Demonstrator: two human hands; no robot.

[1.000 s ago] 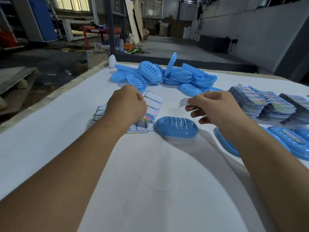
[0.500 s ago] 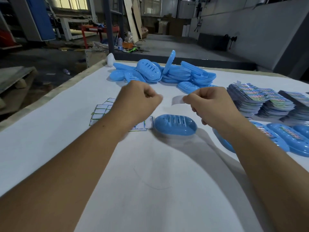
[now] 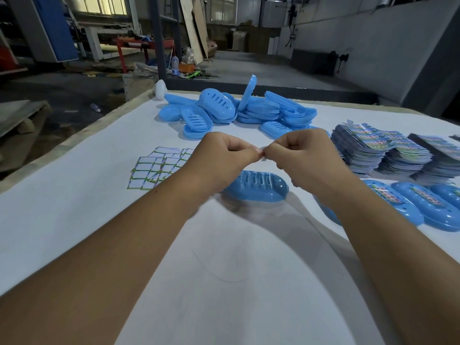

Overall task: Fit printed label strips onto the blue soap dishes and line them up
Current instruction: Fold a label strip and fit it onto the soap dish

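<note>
A factory workshop: bare concrete floor [image 3: 261, 68], leaning boards [image 3: 193, 26], and a heap of blue soap dishes [image 3: 239, 110] awaiting labels.

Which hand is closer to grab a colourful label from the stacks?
The right hand, probably. The label stacks lie just beside it on the right, while the left hand sits across the dish. Both hands are pinching a small strip, so one must let go first.

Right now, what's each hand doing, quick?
Left hand: fingers curled, pinching one end of a small pale strip.
Right hand: fingers curled, pinching the other end of the same strip.
</note>
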